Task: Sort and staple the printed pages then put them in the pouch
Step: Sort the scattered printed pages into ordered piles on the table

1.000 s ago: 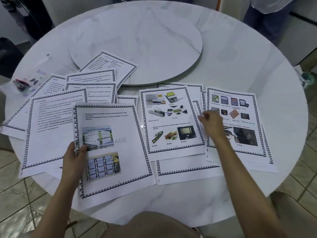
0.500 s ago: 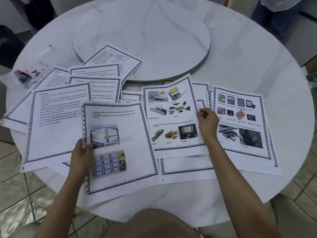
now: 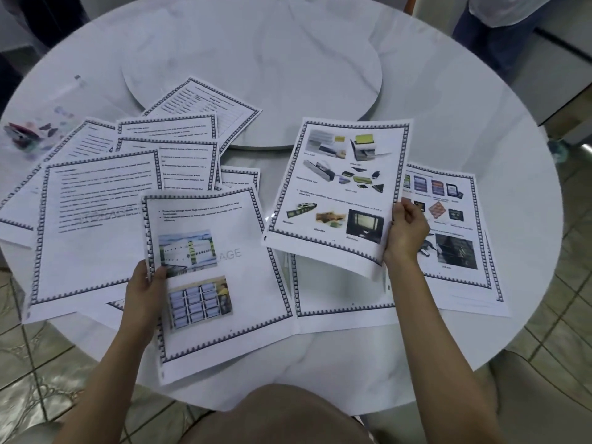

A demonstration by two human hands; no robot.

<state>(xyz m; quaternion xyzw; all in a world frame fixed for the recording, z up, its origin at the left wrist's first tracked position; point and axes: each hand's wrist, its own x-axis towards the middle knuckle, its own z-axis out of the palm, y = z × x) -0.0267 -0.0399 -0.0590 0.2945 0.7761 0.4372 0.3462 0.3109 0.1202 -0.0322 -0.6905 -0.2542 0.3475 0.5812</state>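
At the worktop's near edge, the left grip pinches the two-photo page by its left margin. Slightly farther, the right grip holds the gadget-picture page tilted above other sheets. Text pages lie beyond, with the clear pouch at far left.

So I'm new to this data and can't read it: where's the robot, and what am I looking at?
There is no robot here. A person wears a camera on the head, looking down at both bare hands. A round white table with a raised turntable holds many printed pages, spread and overlapping. The left hand grips the edge of a photo page. The right hand holds a gadget page lifted off the table. A clear pouch lies at the far left.
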